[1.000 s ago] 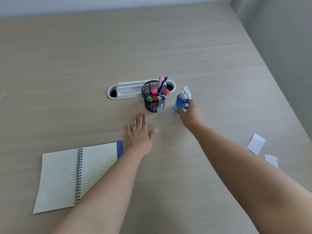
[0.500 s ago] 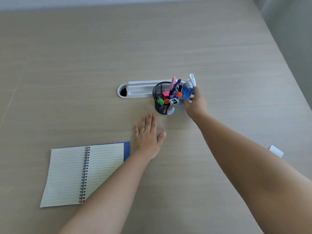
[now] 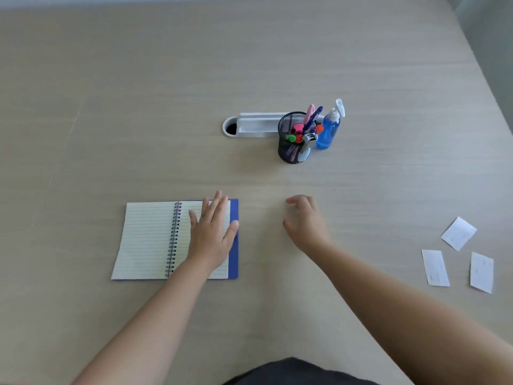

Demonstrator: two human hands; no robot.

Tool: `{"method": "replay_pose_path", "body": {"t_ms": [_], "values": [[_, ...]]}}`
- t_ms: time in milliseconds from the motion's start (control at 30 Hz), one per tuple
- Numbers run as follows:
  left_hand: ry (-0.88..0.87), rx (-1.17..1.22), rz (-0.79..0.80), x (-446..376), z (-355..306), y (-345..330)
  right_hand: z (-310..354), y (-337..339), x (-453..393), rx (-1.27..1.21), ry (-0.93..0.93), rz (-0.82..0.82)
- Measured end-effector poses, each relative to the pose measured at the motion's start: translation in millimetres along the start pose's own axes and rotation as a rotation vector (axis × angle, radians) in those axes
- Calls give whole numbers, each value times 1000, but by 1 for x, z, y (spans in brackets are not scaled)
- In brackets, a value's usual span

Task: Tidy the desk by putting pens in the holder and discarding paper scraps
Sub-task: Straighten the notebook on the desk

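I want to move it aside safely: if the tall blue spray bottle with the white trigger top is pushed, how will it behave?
The tall blue spray bottle looks narrow-based with a tall trigger top, so a high push would probably tip it. It stands close beside the black mesh pen holder, so it may knock that. It looks nearly full of liquid, so probably heavy for its size.

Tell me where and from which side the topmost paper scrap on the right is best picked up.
The topmost paper scrap lies flat on the desk, turned like a diamond and apart from the two lower scraps. Probably best to come from above with the right hand, which is nearest and empty, and pinch its left-pointing corner, sliding a fingertip under the thin edge, since no part stands up to grip.
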State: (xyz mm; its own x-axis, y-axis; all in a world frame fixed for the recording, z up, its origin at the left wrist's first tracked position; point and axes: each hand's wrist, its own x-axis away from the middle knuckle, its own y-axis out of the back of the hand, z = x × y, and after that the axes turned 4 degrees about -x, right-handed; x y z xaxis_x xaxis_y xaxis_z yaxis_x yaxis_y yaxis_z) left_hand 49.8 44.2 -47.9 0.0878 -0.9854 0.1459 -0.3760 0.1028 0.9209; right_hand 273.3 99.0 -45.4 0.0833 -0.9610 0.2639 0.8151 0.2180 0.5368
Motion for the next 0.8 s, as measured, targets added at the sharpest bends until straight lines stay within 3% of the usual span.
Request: {"method": "replay_pose_path", "body": {"t_ms": [167, 267, 400, 500, 800], "values": [[95, 22, -89, 46, 65, 21, 21, -58, 51, 389, 322, 390], [103, 1, -79, 70, 97, 31, 22, -80, 64, 690, 456, 484], [70, -64, 73, 87, 126, 33, 17, -87, 69, 850, 533, 485], [46, -92, 101, 80, 127, 29, 17, -84, 66, 899, 540, 458], [-19, -113, 151, 16, 76, 17, 17, -40, 26, 863, 389, 340]]}}
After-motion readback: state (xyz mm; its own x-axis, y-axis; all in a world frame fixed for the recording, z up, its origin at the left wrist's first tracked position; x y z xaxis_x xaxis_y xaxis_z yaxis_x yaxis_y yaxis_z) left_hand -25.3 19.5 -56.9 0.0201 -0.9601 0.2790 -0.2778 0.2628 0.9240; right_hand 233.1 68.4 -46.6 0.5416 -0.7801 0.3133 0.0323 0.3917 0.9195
